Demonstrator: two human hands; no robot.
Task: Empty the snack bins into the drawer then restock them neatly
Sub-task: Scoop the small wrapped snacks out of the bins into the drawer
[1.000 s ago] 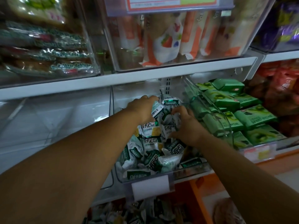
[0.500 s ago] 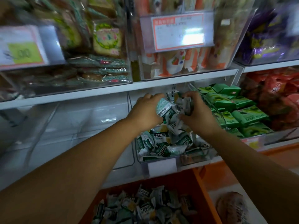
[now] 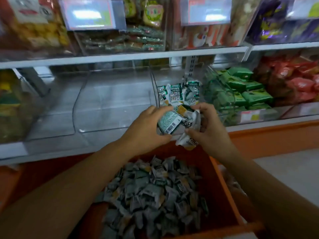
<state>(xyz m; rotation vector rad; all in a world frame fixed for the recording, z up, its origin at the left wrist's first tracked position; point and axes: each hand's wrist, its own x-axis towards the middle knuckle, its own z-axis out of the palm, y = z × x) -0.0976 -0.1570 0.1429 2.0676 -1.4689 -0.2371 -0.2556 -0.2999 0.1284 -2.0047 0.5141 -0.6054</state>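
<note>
**Inspector:** Position of the hands?

**Assistant:** Both are raised in front of the middle shelf [image 3: 120, 58], above the open orange drawer [image 3: 222, 183]. The left hand [image 3: 146, 131] and right hand [image 3: 209, 129] face each other, with a cluster of snack packets [image 3: 176, 121] clamped between them.

**Inspector:** Fingers?

**Assistant:** Left: fingers curled over the top of the cluster, thumb beneath it. Right: fingers curled round the far side, thumb pinching a white packet [image 3: 187, 142] that hangs from the low edge.

**Inspector:** Location of the stock?

**Assistant:** Split three ways. The held cluster sits just in front of the clear snack bin [image 3: 154, 87]. More green-and-white packets [image 3: 179, 94] stand at the far end of that bin. A loose heap of the same packets [image 3: 155, 190] lies in the drawer, nearest the viewer.

**Inspector:** Neighbours?

**Assistant:** To the right, a bin of green packs [image 3: 248, 90], then red packs [image 3: 293, 80]. To the left, another clear bin [image 3: 110, 104]. Price labels [image 3: 207, 11] on the upper bins are blurred and unreadable
</note>
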